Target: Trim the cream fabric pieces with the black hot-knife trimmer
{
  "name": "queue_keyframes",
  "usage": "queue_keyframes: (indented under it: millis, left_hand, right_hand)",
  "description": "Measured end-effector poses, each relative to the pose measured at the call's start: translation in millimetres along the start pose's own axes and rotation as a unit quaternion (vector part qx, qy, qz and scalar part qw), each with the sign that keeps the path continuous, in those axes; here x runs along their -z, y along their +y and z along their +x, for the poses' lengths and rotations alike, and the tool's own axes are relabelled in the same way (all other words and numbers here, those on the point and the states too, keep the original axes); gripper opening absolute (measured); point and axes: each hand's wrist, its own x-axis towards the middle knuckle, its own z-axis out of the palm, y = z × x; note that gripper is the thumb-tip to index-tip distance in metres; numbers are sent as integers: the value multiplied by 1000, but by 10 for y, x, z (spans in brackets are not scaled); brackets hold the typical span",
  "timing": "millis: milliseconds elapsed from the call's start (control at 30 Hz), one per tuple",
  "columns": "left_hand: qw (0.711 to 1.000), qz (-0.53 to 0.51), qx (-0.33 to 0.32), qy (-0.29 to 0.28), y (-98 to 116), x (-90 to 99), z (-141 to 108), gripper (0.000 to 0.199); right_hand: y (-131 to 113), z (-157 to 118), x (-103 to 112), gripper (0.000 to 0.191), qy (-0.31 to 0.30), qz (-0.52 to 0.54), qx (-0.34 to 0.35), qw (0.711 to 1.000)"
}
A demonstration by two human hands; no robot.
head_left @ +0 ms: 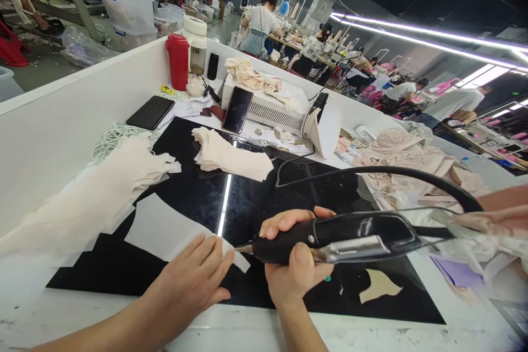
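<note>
My left hand (193, 275) lies with its fingers on a white curved piece (159, 228) over the black glossy board (111, 275), pressing it down near its right end. My right hand (295, 264) is wrapped round a black handheld tool (284, 242) with a metal lever and a cord. The tool's thin tip meets the edge of the white piece just right of my left fingertips. Behind them lies a stack of cream pieces (235, 159). A small beige piece (377, 286) rests on the board at the right.
Layered pale fabric (82, 209) lies at the left, a fabric heap (416, 159) at the right. A phone (238, 110), a lamp-like white cone (328, 126) and a red bottle (177, 60) stand at the back. Another person's hand (495, 214) is at the far right.
</note>
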Motion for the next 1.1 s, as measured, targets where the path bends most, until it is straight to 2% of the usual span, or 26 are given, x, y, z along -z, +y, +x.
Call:
queue_keyframes:
  millis: [200,433,633,800,900,1100]
  left_hand:
    - [999,-9,-20,-27,-17,56,38,57]
    - [999,-14,-19,-22,-21,36,22,52]
    - [999,-12,-28,-22,-52,14,-7,50]
    - [998,-54,-10,-23,-116,119,17,44]
    - [999,-41,6,-23,-128,173,-12,46]
    - [999,-31,4,-24,-124,133,-165,40]
  right_hand:
    - [90,-27,-22,39,-21,-19,-17,999]
    - [113,11,-92,38,-17,-10,-18,1000]
    - [188,13,-126,37,-39,5,-17,999]
    - [151,-25,-103,36,-35,-19,-25,999]
    - [107,-68,-77,37,-37,-9,-24,999]
    - [49,-131,-41,38,-55,-8,-21,998]
